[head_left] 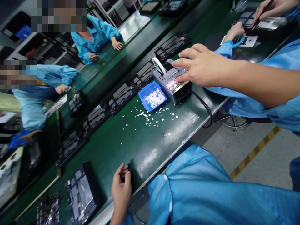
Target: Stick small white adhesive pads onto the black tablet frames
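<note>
My right hand (199, 64) reaches out over a grey tape dispenser machine (172, 82) on the green bench, fingers spread, fingertips touching its top near the coloured buttons. A white tape roll (158, 65) stands on the machine's far end. My left hand (121, 187) rests on the bench's near edge, fingers loosely curled, holding nothing. A blue tray (152, 97) of small white pieces sits beside the machine. More white pieces (150, 118) lie scattered on the bench.
A row of black device frames (122, 95) runs along the conveyor (105, 75). A black frame (81, 192) lies near my left hand. Co-workers in blue coats sit across the line, and another person's hands (236, 29) work at the right. A black cable (206, 109) hangs over the bench edge.
</note>
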